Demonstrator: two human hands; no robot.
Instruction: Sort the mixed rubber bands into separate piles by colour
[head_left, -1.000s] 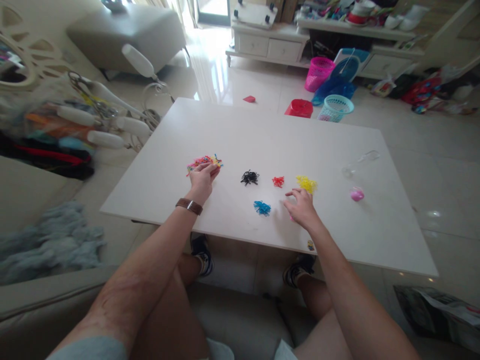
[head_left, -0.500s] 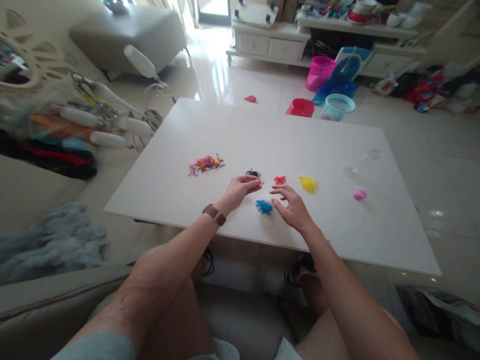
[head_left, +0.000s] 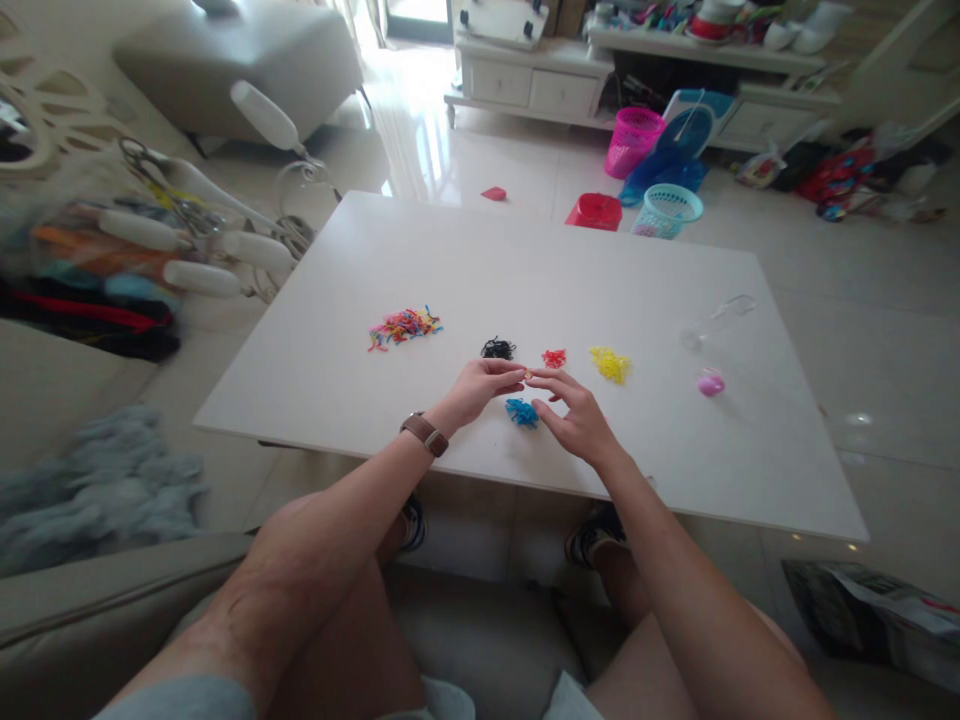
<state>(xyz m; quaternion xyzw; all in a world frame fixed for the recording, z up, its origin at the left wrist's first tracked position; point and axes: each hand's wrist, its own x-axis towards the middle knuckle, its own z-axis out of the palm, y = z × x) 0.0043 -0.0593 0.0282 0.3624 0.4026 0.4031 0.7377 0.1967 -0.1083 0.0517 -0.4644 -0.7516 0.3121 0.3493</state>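
Observation:
Between the fingertips of my left hand point(head_left: 480, 390) is a tiny orange-yellow piece point(head_left: 528, 375), too small to make out exactly; the hand is closed in a pinch. My right hand point(head_left: 574, 415) has its fingers apart, with fingertips at that piece; whether they touch it I cannot tell. Just beyond my left hand lies a pile of black strands point(head_left: 499, 347). A blue pile point(head_left: 522, 412) is below the fingertips, beside my right thumb. Past my right hand are a small red pile point(head_left: 554, 358) and a yellow pile point(head_left: 611, 365). A mixed-colour pile point(head_left: 405, 327) lies to the left.
The piles lie on a white table point(head_left: 450, 245). At its right are a pink round object point(head_left: 710, 383) and a clear plastic item point(head_left: 731, 310). On the floor beyond stand a red bin point(head_left: 596, 212), a light-blue basket point(head_left: 670, 212) and a pink basket point(head_left: 634, 142). A white lamp point(head_left: 255, 250) rises at left.
My right hand has come left and met my left fingertips at the small piece. The view has shifted slightly; the piles lie as before.

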